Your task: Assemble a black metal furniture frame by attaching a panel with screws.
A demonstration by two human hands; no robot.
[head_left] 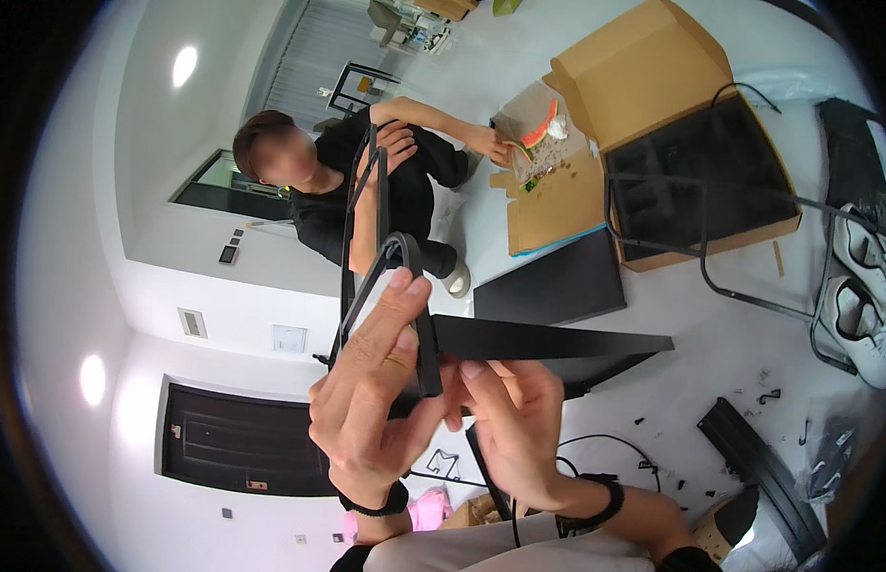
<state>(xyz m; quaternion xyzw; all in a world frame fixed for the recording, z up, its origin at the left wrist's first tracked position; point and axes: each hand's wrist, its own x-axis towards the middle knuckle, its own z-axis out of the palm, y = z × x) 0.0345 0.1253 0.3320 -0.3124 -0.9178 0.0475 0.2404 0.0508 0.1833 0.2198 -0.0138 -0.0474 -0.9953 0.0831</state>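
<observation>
Directly in front of me stands a black metal frame (428,357) with a rounded, bent end at its top. My left hand (371,386) is closed round it, fingers laid along the tube and thumb low down. My right hand (515,419) is at the other side of the same bar, thumb and fingers pinched together; whatever they hold is hidden. A long black board (548,337) runs from the bar to the right, just above my right hand. Beyond the frame, a person in black (367,191) sits with one hand reaching to a cardboard sheet.
An opened cardboard box (681,86) with black panels stands at the far right. Small hardware lies on the cardboard sheet (553,214). A black panel (555,278), a tubular frame (710,281), white shoes (861,324), a long black rail (762,477) and scattered small parts lie on the floor.
</observation>
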